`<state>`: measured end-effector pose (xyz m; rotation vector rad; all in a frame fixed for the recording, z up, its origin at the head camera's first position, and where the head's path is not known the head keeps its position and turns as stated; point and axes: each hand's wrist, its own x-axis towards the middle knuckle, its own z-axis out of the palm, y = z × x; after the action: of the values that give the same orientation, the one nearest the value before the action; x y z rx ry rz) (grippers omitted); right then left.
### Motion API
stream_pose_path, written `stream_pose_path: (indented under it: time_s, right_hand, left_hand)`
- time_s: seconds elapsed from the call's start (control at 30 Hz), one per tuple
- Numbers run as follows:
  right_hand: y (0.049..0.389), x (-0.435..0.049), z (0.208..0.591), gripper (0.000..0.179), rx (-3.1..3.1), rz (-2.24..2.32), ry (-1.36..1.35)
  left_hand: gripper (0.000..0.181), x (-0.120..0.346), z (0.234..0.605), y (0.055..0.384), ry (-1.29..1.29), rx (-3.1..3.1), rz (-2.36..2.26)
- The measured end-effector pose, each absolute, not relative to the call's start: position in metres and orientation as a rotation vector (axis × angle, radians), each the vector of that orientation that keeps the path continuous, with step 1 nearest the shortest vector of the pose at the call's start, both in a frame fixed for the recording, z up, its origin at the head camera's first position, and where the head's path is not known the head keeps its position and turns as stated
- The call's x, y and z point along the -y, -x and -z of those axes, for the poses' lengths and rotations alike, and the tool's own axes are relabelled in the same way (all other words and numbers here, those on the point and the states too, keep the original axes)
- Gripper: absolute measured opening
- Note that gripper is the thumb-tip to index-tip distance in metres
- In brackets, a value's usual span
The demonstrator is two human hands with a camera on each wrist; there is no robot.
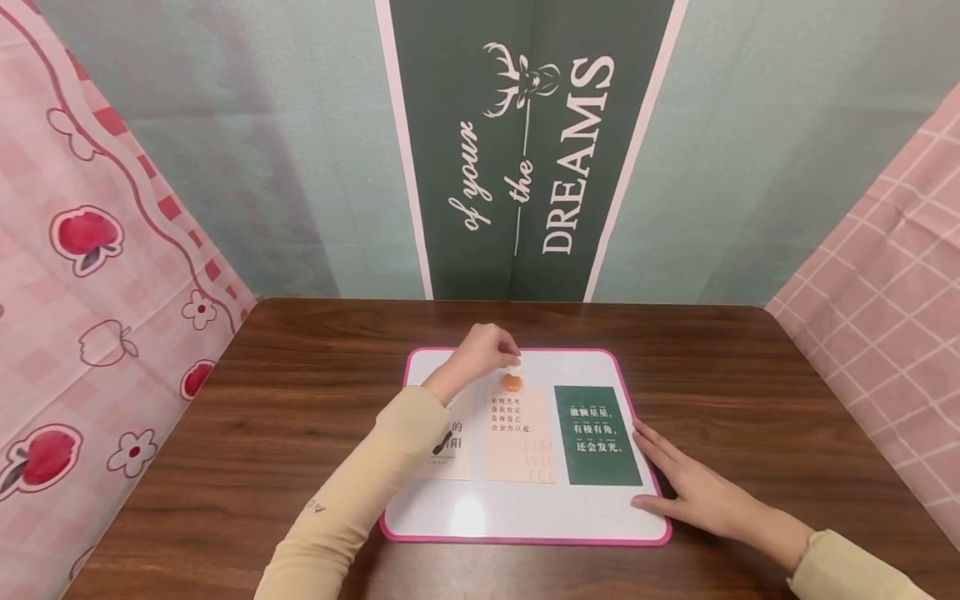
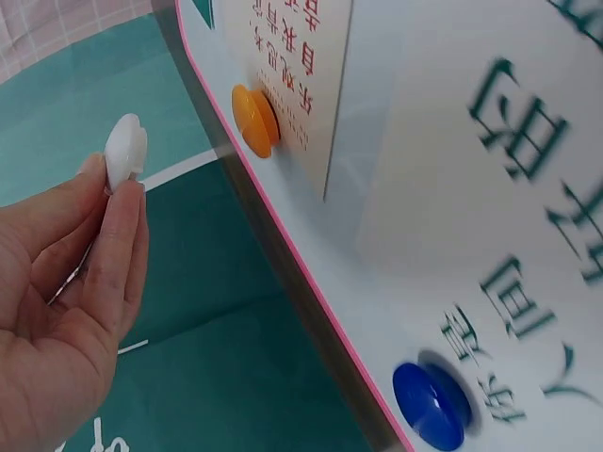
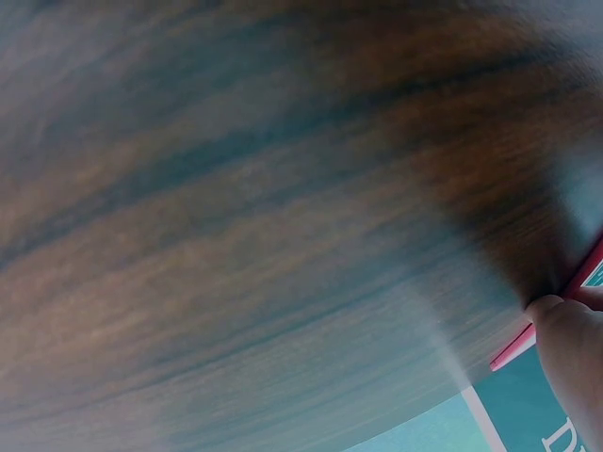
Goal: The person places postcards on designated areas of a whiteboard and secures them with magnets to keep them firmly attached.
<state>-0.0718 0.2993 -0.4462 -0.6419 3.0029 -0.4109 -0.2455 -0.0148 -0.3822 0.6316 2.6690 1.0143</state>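
My left hand [image 1: 480, 352] pinches a small white magnet [image 2: 126, 153] between thumb and fingertips, above the top edge of the whiteboard [image 1: 540, 517]. Just below it, an orange magnet [image 1: 512, 382] sits at the top of the cream card [image 1: 517, 458]. In the left wrist view a blue magnet [image 2: 429, 407] lies on the board at the top of the white card [image 1: 452, 468]; my left arm hides it in the head view. My right hand [image 1: 708, 492] rests with extended fingers on the board's right edge, beside the green card [image 1: 600, 462].
The pink-rimmed board lies flat on a dark wooden table [image 1: 247, 467]. A green and teal cloth [image 1: 337, 167] hangs behind the table. Pink patterned cloths hang at the left [image 1: 90, 317] and right [image 1: 885, 267].
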Motion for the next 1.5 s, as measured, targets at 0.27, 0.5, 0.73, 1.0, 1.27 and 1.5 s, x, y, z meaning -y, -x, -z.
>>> stream_pose_path:
  time_s: [0.27,0.5,0.73,1.0,1.27,1.5]
  right_hand:
    - [0.071,-0.299,0.447,0.091,-3.025,0.416,0.672]
    - [0.070,-0.299,0.449,0.090,-3.040,0.410,0.677]
    - [0.069,-0.300,0.450,0.090,-3.043,0.402,0.684]
    - [0.071,-0.299,0.448,0.091,-3.031,0.405,0.664]
    - [0.072,-0.299,0.448,0.090,-3.031,0.404,0.675]
    - [0.072,-0.298,0.447,0.090,-3.028,0.407,0.671]
  left_hand:
    - [0.013,-0.004,0.388,0.248,-0.658,-2.664,-1.008]
    - [0.014,-0.022,0.391,0.248,-0.660,-2.646,-1.048]
    - [0.013,-0.039,0.392,0.247,-0.692,-2.668,-1.030]
    - [0.013,-0.057,0.392,0.244,-0.635,-2.660,-1.016]
    - [0.014,-0.070,0.393,0.243,-0.582,-2.654,-1.008]
    - [0.013,-0.079,0.398,0.242,-0.562,-2.642,-1.005]
